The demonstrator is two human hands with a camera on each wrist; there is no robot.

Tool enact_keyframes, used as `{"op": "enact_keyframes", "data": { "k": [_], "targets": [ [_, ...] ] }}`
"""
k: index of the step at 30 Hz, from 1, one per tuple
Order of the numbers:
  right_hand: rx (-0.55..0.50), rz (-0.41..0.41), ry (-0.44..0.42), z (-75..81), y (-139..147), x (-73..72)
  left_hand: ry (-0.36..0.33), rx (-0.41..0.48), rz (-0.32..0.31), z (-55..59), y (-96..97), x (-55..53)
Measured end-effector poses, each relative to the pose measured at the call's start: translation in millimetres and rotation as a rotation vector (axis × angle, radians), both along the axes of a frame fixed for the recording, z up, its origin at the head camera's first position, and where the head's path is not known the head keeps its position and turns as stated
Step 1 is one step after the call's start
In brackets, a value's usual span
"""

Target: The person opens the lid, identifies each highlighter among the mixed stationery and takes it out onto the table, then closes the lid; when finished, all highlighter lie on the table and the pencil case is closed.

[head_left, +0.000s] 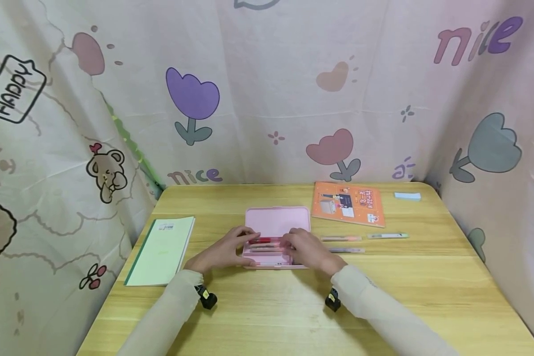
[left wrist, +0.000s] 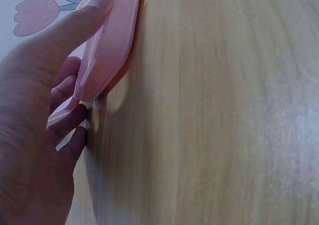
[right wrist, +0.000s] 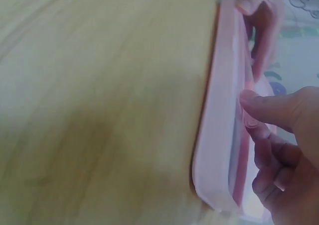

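Observation:
A pink pencil case [head_left: 278, 220] lies on the table with its lid laid back. Inside it are a red pen [head_left: 260, 241] and several other slim pens. Across the case's left end spreads my left hand [head_left: 227, 251], gripping it; in the left wrist view the thumb [left wrist: 94, 11] presses the case's rim. My right hand [head_left: 309, 249] is over the right part of the tray. In the right wrist view its thumb and forefinger pinch a pinkish pen [right wrist: 250, 119], mostly hidden by the fingers.
Right of the case lie a pink-orange pen [head_left: 341, 239], a grey pen [head_left: 347, 250] and a white-green pen [head_left: 388, 236]. Behind them are an orange booklet [head_left: 349, 203] and a pale blue block [head_left: 407, 196]. At left lies a green notebook [head_left: 160, 252].

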State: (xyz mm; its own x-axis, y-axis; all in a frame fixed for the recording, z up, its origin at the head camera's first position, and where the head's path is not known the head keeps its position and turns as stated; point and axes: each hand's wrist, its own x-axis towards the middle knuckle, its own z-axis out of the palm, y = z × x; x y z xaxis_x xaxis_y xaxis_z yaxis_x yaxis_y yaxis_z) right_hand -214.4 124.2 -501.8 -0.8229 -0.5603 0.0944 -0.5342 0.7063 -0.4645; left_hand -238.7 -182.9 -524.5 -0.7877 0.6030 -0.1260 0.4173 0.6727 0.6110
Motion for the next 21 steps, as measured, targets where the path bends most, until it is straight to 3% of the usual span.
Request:
{"op": "enact_keyframes", "data": {
  "k": [4, 8, 14, 21],
  "targets": [
    [-0.029, -0.007, 0.08, 4.6, 16.4, -2.1, 0.003, 0.004, -0.008, 0.0, 0.3, -0.1],
    [-0.092, -0.061, 0.1, 15.5, 47.4, -1.5, 0.005, 0.005, -0.011, 0.3, 1.1, -0.5],
    [-0.144, -0.175, 0.099, 32.1, 120.2, 9.1, 0.009, 0.012, -0.012, 0.3, 1.4, -0.8],
    [-0.057, -0.292, 0.187, 38.6, 211.7, 31.5, 0.01, 0.021, -0.011, -0.4, -0.6, -0.8]
  ]
}}
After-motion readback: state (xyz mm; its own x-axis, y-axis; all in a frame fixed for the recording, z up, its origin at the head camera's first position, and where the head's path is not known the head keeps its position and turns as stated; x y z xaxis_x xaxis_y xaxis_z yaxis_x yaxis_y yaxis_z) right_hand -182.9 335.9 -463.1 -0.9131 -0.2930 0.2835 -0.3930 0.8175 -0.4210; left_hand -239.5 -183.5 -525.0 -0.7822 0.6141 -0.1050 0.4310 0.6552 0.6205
